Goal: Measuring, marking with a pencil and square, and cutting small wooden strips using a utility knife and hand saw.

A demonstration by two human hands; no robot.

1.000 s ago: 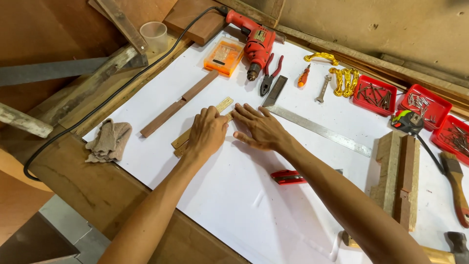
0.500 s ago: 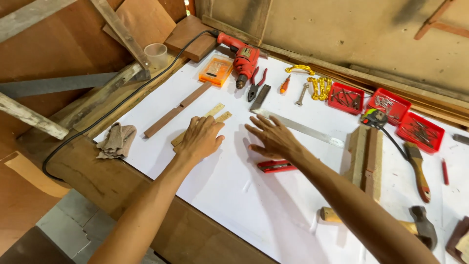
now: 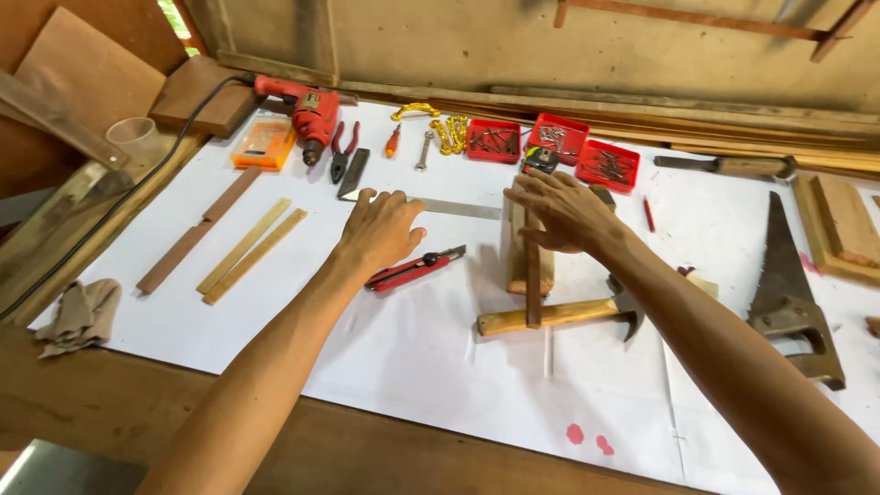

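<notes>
The right hand (image 3: 564, 211) is reaching over a small stack of wood blocks (image 3: 529, 252) standing near the middle of the white sheet (image 3: 412, 367), its fingers curled loosely around the top of a thin dark stick (image 3: 533, 284) that leans down across the handle of a hammer (image 3: 559, 314). From here I cannot quite tell whether the fingertips already pinch the stick or only rest on it. The left hand (image 3: 380, 229) hovers flat with its fingers held loosely together, just over a red utility knife (image 3: 417, 269) and the near edge of a steel ruler (image 3: 449, 208). That knife worries me most: if its blade is out, a palm coming down on it could get cut, and the view does not show the tip clearly. The stick looks poorly balanced, so a careless tug could tip the blocks over or roll the hammer toward the near edge. To the right lies a hand saw (image 3: 788, 284), teeth close to the forearm's path, and a sweep that way could scrape skin. Farther off, the red trays of nails (image 3: 550, 142) sit near enough that a bumped elbow might scatter them among the pliers (image 3: 343, 151) and the red drill (image 3: 307, 108).
</notes>
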